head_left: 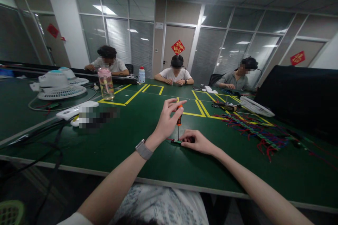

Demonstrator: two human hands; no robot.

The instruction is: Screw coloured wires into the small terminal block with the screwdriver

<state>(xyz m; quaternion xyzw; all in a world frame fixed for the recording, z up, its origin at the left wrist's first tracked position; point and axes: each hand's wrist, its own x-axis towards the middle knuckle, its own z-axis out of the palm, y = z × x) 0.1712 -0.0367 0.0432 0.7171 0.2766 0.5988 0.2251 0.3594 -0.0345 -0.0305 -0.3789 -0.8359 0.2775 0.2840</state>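
We pinch a small orange-handled screwdriver (179, 119) upright in our left hand (167, 119), its tip down on a little green circuit board (175, 142) at the centre of the green table (148, 168). Our right hand (196, 142), at three o'clock of the tip, presses flat on the board, probably to steady it. That hand hides most of the board; loose coloured wires (250, 130) lie further toward three o'clock.

Pink bottle (106, 83), fans (61, 85), wire bundle (250, 130)
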